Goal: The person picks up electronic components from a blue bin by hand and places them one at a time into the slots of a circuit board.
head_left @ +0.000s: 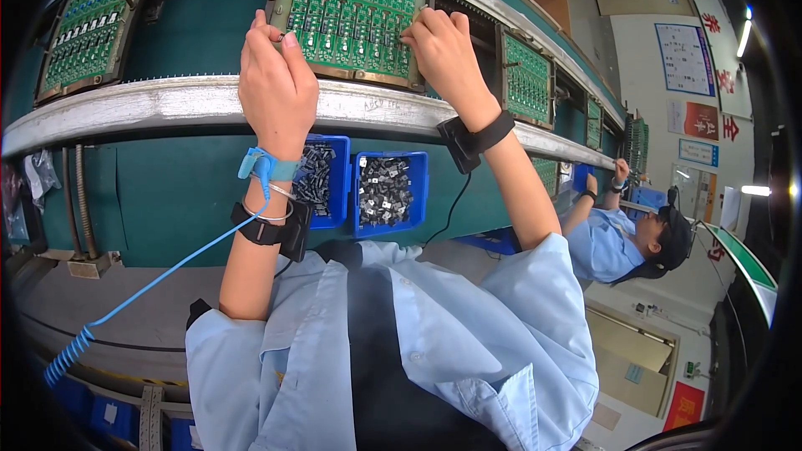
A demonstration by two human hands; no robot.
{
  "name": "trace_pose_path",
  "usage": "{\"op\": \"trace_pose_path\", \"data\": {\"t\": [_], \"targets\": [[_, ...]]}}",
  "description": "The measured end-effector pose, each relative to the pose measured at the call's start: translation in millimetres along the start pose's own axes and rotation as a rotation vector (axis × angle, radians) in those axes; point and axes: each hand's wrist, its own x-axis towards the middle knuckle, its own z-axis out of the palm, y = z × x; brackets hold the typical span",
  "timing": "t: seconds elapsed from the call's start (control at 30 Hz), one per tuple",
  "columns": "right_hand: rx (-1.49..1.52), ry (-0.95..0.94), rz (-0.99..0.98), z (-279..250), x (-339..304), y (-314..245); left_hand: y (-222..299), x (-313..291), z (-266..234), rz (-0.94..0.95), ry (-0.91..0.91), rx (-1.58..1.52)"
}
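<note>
A green circuit board panel [355, 17] sits in a metal-edged frame on the conveyor in front of me. My left hand [277, 79] is at the frame's left edge, thumb and fingertips closed together around a tiny dark bit that I cannot make out. Over the panel's right edge, my right hand [447, 54] is pinched, fingertips down at the last column of parts; what they hold is hidden. Below the rail, a blue bin of small black parts [317, 179] stands partly behind my left wrist. Beside it is a blue bin of black parts with silvery metal tabs [386, 192].
A silvery conveyor rail [167, 104] runs across in front of me. Other framed boards stand to the left [92, 29] and right [528, 79]. A coiled blue cord [167, 271] trails from my left wrist strap. At far right sits a co-worker [622, 234] in light blue.
</note>
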Motion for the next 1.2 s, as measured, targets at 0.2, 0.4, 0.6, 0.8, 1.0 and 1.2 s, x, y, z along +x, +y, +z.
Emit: {"op": "trace_pose_path", "data": {"t": [0.2,0.4,0.6,0.8,1.0,1.2], "targets": [[-0.045,-0.010,-0.017,3,0,-5,-5,-1,0,0.139,0.107,-0.052],[0.047,0.014,0.046,1,-3,-4,-1,0,-6,0.033,0.021,-0.213],[0.255,-0.102,0.128,-15,-9,-15,-1,-2,-8,0.104,0.038,-0.143],[0.273,-0.176,0.188,-18,-17,-27,0,-1,-12,0.206,0.016,-0.137],[0.332,-0.064,0.284,-13,-25,-34,-4,0,-22,0.160,-0.131,-0.217],[0.457,0.113,0.381,-34,-38,-33,-1,6,-31,-0.086,-0.259,-0.504]]}}
